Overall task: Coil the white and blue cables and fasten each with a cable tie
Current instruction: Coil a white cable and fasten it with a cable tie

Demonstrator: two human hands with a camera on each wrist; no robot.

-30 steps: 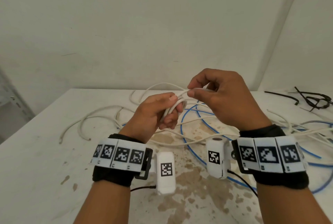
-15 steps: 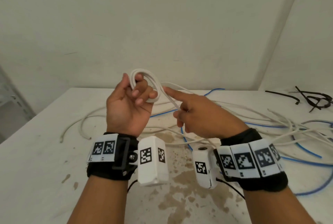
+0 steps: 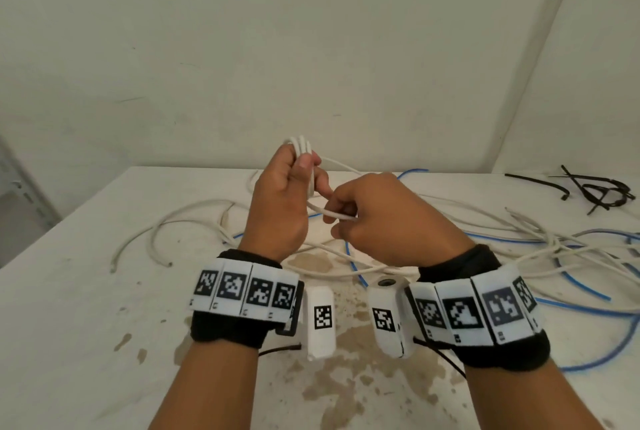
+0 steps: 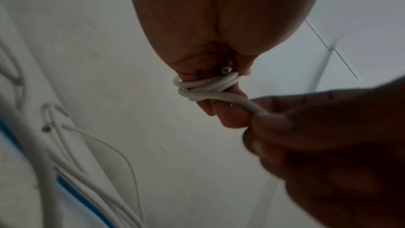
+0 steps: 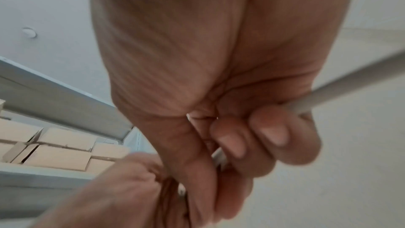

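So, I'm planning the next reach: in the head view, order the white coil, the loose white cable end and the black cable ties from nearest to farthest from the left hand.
1. White coil: gripped in the left hand.
2. Loose white cable end: on the table, left.
3. Black cable ties: far right corner.

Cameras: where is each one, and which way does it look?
Head: worn on the head, looking forward and down at the table; both forearms, the left hand and the right hand show.
Left wrist: on the left wrist, looking along the fingers wrapped in white cable; the right hand's fingers show too.
Right wrist: on the right wrist, looking along its palm; cardboard boxes lie beyond.
All three views share the white cable and both hands.
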